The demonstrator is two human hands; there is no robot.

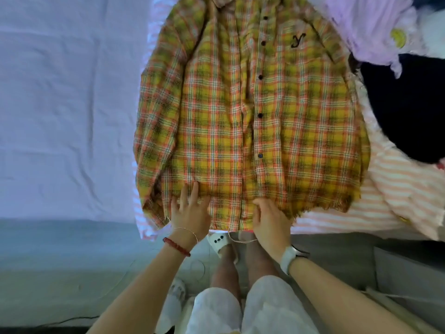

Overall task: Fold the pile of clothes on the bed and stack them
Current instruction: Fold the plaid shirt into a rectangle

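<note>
A yellow and orange plaid shirt (248,112) lies spread flat on the bed, buttons up, collar at the far end, both sleeves folded along its sides. My left hand (190,210) rests flat on the frayed hem at the near left, fingers straight. At the hem's middle my right hand (269,218) lies on the cloth with its fingers curled; whether it grips the hem is hidden. Under the shirt lies a pink and white striped garment (361,213).
A pile of clothes sits at the right: a lilac garment (375,27), a dark navy one (407,107) and more striped cloth (414,194). The lavender bed sheet (67,104) stretches to the left. My legs and slippers stand on the grey floor (72,261) below the bed edge.
</note>
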